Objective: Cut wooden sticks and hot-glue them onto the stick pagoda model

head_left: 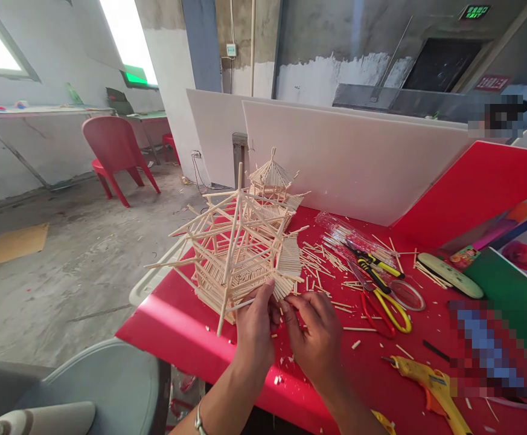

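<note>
A pavilion-like model of thin wooden sticks stands on the red tabletop, its open roof frame rising to a point. My left hand is closed on the model's near edge, thumb on top. Right beside it, my right hand pinches at the same edge, close to a small slatted panel; what lies between its fingertips is too small to make out. Behind stands a finished-looking stick tower with a slatted conical roof.
Loose sticks, yellow-black pliers, yellow-handled scissors, tape and a yellow glue gun lie to the right. White boards stand behind. A grey round lid is at lower left, a red chair beyond.
</note>
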Demonstrator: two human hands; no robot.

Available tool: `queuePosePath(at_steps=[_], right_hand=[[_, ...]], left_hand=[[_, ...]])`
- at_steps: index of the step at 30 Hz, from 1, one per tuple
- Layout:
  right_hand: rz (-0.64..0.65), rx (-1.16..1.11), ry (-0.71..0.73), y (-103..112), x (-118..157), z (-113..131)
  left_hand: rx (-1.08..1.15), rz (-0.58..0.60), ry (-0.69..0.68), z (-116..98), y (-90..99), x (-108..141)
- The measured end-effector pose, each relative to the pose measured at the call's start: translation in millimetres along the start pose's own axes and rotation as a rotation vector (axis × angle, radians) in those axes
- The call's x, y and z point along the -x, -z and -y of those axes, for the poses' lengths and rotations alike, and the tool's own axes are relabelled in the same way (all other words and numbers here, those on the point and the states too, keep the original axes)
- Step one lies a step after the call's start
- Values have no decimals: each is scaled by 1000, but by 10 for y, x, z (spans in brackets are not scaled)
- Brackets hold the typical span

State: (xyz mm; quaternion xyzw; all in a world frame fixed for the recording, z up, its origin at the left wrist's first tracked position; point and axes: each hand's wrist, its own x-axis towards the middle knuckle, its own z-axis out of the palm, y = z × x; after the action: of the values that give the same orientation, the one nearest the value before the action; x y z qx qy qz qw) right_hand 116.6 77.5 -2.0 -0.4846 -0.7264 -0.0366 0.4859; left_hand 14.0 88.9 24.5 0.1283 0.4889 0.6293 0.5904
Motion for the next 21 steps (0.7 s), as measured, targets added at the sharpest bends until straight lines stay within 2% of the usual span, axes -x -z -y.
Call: queuePosePath(at_steps=[10, 21], right_hand=[[10, -25, -12, -5, 8, 4], [1, -31, -10, -1, -4, 15]], left_hand=[[-1, -11, -1, 6, -4, 10], [12, 42, -26, 40, 35, 6]])
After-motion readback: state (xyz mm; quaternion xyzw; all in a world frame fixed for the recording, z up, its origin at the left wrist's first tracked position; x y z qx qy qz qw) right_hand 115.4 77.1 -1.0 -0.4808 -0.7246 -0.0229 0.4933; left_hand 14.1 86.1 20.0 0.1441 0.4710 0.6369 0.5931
